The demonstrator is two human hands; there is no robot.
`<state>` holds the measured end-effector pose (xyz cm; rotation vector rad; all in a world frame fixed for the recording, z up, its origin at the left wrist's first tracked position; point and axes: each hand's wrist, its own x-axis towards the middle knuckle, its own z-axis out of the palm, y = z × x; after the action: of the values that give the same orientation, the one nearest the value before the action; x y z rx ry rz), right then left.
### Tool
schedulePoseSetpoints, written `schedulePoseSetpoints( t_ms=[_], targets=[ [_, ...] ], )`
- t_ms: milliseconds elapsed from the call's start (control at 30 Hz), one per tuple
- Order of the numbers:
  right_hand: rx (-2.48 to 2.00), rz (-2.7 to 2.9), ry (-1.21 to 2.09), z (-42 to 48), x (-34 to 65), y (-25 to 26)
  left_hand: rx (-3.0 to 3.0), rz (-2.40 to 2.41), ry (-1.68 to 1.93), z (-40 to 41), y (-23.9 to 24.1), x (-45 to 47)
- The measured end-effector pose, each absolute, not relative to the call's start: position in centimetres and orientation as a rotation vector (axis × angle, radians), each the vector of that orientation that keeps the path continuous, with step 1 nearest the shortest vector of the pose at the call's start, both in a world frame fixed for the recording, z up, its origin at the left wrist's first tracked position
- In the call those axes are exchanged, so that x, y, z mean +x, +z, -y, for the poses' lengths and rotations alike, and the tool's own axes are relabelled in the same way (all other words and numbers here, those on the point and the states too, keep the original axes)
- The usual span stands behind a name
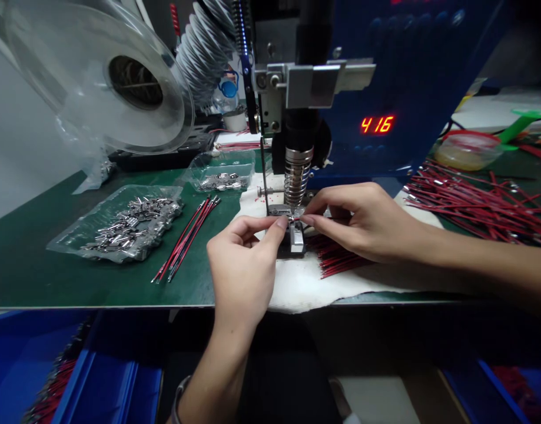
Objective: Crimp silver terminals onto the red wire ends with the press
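At the press, my left hand [244, 265] pinches thumb and forefinger together beside the metal die block [297, 235]; whatever lies between those fingertips is too small to make out. Opposite it, my right hand [367, 221] holds a thin red wire [297, 219] in a pinch, its end pointing toward the left fingertips. Just above both sets of fingertips is the press head with its coil spring [298, 171]. Under my right hand lies a bundle of short red wires [336, 259] on a white cloth [292, 291].
Left on the green table [27, 259] are a clear tray of metal terminals [131, 227], a smaller such tray [223, 179] and a few red and black wires [186, 238]. A large wire pile [482, 206] lies right. The blue machine [385, 76] reads 416. Blue bins [106, 377] stand below.
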<state>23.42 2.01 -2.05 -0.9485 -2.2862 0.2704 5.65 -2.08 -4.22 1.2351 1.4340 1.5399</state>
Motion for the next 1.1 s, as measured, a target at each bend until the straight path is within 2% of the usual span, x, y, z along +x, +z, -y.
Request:
schedulePoseSetpoints(
  t_ms=[1100],
  targets=[
    [-0.956, 2.272, 0.263, -1.86, 23.45, -2.15, 1.236, -1.43, 1.523, 2.06, -4.23, 5.58]
  ],
)
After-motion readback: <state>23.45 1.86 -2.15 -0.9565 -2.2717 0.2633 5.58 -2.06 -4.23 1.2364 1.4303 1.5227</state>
